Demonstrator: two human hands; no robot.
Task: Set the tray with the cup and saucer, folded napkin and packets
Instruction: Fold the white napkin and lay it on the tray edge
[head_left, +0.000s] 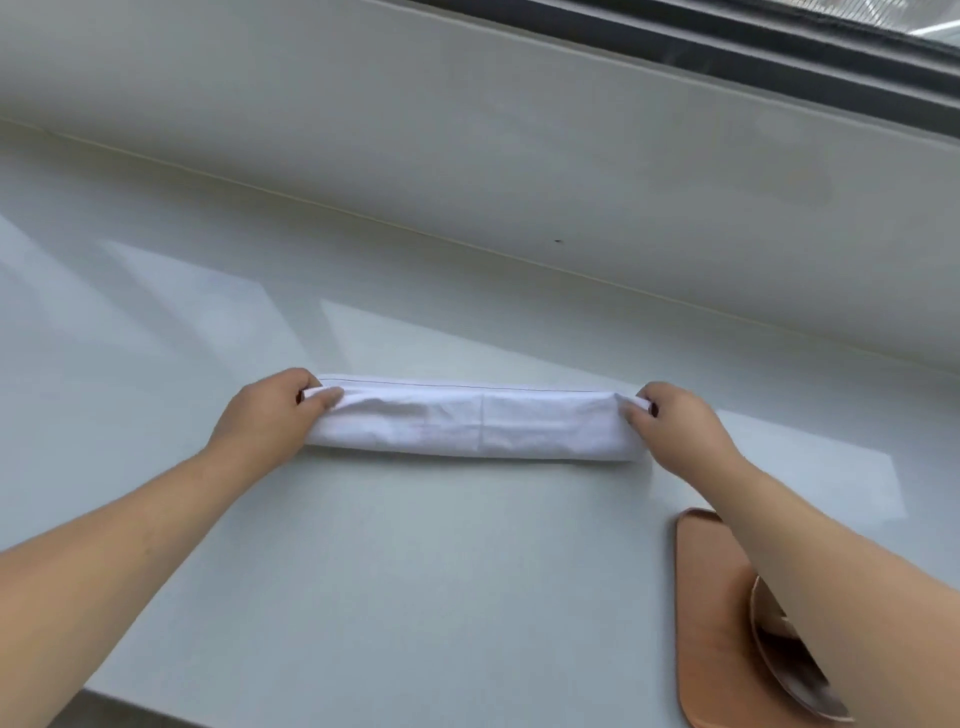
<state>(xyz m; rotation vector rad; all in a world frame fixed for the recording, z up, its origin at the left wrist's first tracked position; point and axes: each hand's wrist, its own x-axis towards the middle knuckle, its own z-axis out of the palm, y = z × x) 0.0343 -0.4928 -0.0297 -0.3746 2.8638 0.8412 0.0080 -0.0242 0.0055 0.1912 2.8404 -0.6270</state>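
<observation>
A white cloth napkin (475, 422) lies on the pale counter as a long narrow folded strip, running left to right. My left hand (265, 415) pinches its left end, and my right hand (675, 426) pinches its right end. A copper-coloured tray (709, 597) sits at the lower right, partly under my right forearm. On it a saucer (779, 660) shows only in part, the rest covered by my arm. No cup or packets are visible.
The white counter (415, 571) ends in a front edge at the bottom left. Behind the napkin a low white ledge (467, 156) rises to a dark window frame (779, 41) at the top right.
</observation>
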